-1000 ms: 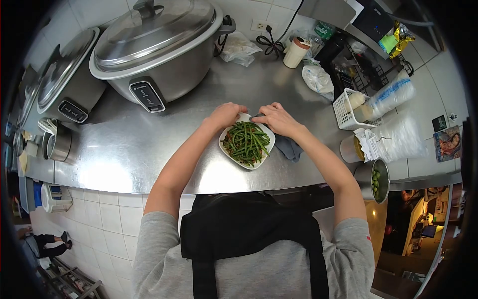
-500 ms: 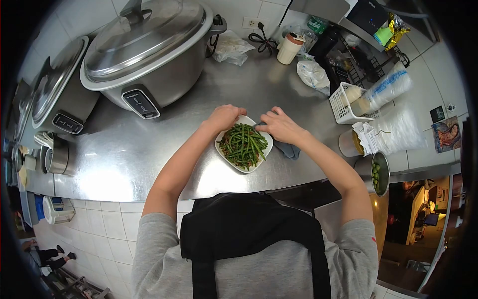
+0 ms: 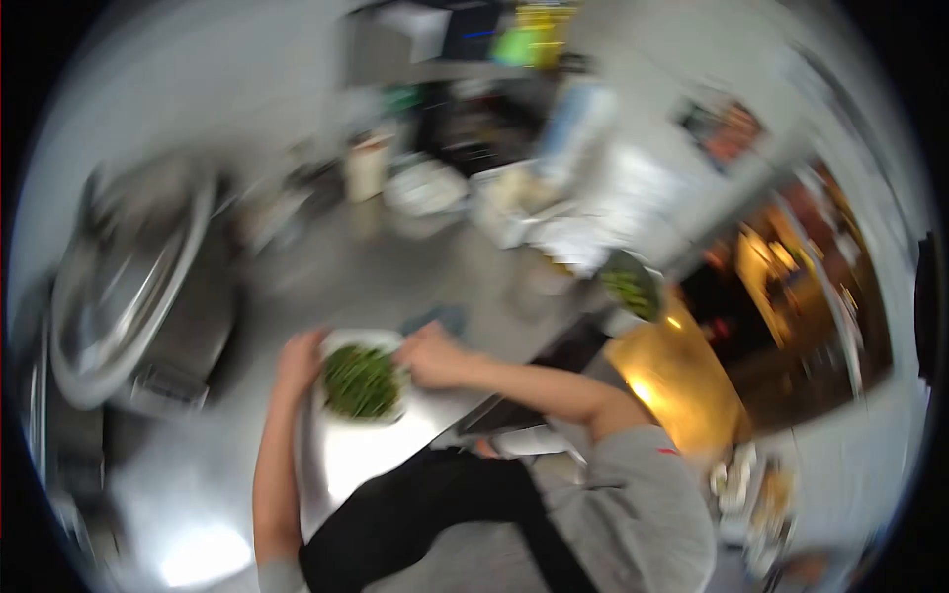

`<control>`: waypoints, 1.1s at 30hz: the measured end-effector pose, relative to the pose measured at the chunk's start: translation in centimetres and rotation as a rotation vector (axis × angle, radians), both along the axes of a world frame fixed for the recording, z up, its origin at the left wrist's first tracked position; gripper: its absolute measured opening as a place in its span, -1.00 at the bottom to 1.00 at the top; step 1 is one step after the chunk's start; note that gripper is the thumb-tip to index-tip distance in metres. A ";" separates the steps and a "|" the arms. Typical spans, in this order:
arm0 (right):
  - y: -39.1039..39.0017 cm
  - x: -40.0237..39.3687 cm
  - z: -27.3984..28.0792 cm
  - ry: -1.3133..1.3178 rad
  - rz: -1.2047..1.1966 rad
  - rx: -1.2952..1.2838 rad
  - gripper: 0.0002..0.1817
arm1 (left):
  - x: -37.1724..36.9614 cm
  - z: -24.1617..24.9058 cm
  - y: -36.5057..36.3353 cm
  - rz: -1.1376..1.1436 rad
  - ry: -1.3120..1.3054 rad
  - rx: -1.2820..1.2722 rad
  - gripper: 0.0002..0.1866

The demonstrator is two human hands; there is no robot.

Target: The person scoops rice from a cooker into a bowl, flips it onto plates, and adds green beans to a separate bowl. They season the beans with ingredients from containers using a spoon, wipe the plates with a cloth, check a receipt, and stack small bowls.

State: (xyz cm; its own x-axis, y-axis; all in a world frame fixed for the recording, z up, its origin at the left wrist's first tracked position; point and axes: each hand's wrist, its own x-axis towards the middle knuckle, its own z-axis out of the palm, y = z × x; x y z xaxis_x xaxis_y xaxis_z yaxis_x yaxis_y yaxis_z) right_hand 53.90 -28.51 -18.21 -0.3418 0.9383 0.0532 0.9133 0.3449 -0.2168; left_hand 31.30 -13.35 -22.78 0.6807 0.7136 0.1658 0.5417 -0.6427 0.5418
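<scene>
A white plate (image 3: 386, 339) heaped with green beans (image 3: 360, 382) is between my two hands, over the steel counter. My left hand (image 3: 301, 358) is closed on the plate's left rim. On the opposite rim, my right hand (image 3: 431, 356) is curled, its fingertips smeared by motion. Just behind the right hand lies a grey-blue cloth (image 3: 442, 320). Blur hides whether the plate touches the counter.
A large rice cooker (image 3: 129, 287) stands at the left. A pale jar (image 3: 367, 168), plastic bags (image 3: 426, 186) and a white basket (image 3: 504, 206) line the back. A metal pot of green pieces (image 3: 630, 287) sits near the counter's right end.
The view has turned to the right and blurred. My right hand has shifted from the plate's far corner to its right side; the cloth now shows behind that hand.
</scene>
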 end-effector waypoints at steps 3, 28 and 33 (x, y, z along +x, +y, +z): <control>-0.8 -0.5 0.4 0.058 -0.077 -0.054 -0.78 | -0.5 -0.7 0.2 0.032 -0.071 0.005 -0.63; 1.4 4.1 0.7 0.611 -0.130 -0.097 -0.53 | -1.5 3.0 -1.4 0.255 -0.063 -0.126 -0.70; 2.4 1.8 2.1 0.241 -0.118 -0.083 -0.60 | 5.1 2.4 1.7 -0.088 0.034 -0.057 -0.72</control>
